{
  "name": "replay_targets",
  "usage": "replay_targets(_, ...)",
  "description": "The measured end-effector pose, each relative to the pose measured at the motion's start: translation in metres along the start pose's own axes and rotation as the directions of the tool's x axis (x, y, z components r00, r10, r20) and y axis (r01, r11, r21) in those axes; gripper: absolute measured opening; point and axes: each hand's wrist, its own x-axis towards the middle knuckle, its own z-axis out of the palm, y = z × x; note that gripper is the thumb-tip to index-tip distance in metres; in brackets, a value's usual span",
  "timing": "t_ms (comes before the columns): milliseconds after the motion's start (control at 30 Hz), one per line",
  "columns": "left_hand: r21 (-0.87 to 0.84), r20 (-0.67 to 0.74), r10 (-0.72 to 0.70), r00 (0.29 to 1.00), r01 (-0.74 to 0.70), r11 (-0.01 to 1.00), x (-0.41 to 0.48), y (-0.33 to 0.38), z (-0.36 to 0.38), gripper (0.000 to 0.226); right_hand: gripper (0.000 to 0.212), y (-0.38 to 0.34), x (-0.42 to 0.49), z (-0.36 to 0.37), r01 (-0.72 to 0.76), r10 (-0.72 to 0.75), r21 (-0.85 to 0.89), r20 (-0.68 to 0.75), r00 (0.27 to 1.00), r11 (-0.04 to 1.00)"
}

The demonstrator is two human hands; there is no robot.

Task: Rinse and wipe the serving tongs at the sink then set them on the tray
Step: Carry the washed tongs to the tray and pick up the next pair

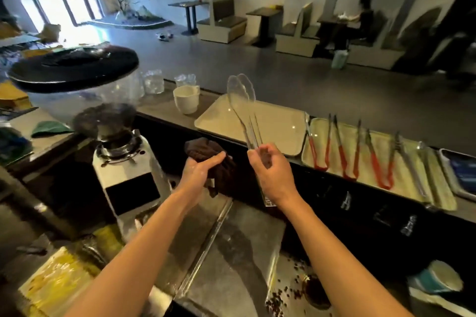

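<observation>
My right hand [270, 172] grips a pair of clear plastic serving tongs [243, 108] by the handle end, with the spoon-shaped tips pointing up over the near edge of an empty cream tray [280, 126]. My left hand [201, 171] holds a dark brown cloth [206, 149] just left of the tongs, a little apart from them. A second tray [401, 177] to the right holds several tongs, three with red handles [347, 159] and some of bare metal. Below my arms lies the steel sink [237, 260].
A coffee grinder [121, 152] with a clear bean hopper stands at the left. A white cup [186, 99] and clear glasses sit on the counter behind. Coffee beans are scattered at the sink's right edge [291, 288]. A teal and white cup [435, 280] lies at the lower right.
</observation>
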Motion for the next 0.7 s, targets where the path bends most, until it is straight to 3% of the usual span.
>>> replay_targets(133,-0.042,0.03,-0.025,0.999,0.026,0.999,0.027,0.008,0.048,0.007,0.026,0.015,0.033,-0.039,-0.072,0.061,-0.104,-0.108,0.992,0.992)
replay_targets(300,-0.039,0.023,-0.025,0.999,0.026,0.999,0.066,0.015,0.088,0.024,0.03,0.028,0.081,-0.07,-0.162,0.138,-0.216,-0.121,0.983,0.963)
replay_targets(367,-0.034,0.01,-0.043,0.999,0.044,0.998,0.084,0.015,0.097,0.019,0.036,0.034,0.105,-0.078,-0.191,0.168,-0.291,-0.102,0.981,0.938)
replay_targets(433,-0.053,-0.027,-0.062,0.998,0.061,0.997,0.1,0.014,0.103,0.013,0.034,0.041,0.129,-0.082,-0.215,0.2,-0.389,-0.08,0.976,0.896)
replay_targets(533,-0.096,-0.061,-0.092,0.994,0.086,0.992,0.118,0.011,0.11,0.032,0.031,0.049,0.158,-0.082,-0.22,0.216,-0.557,-0.073,0.974,0.801)
replay_targets(700,-0.136,-0.097,-0.139,0.986,0.125,0.983,0.138,0.011,0.119,0.011,0.039,0.061,0.193,-0.071,-0.188,0.245,-0.756,-0.037,0.969,0.627)
